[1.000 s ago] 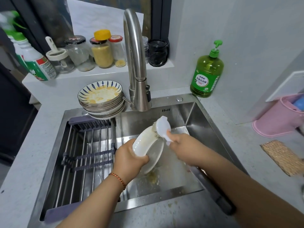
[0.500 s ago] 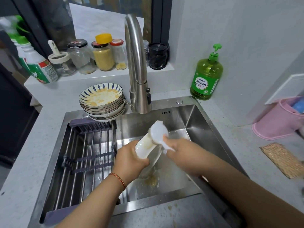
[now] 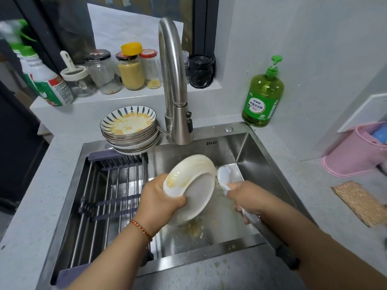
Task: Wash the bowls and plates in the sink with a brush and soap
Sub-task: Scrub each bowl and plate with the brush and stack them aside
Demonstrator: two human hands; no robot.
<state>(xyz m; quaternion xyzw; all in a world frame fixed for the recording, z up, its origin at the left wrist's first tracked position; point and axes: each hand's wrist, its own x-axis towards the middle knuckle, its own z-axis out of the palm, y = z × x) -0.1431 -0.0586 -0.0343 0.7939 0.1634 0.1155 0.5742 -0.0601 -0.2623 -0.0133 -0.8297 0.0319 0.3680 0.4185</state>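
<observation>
Grey speckled counter (image 3: 261, 275) surrounds a steel sink (image 3: 257, 164); over its basin the left hand (image 3: 160, 198) grips a tilted, food-smeared white round plate (image 3: 196, 185); the right hand (image 3: 248, 197) clasps a white plastic brush (image 3: 225, 176) just beside the plate's rim; dirty blue-striped bowls (image 3: 129, 128) stack behind.

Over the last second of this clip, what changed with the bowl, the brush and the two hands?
The left hand turned the white bowl, so its underside now faces the camera rather than its edge. The right hand moved the brush from the bowl's top rim to its right side. Both grips stayed the same. The stack of dirty dishes, faucet and soap bottle stayed put.
</observation>
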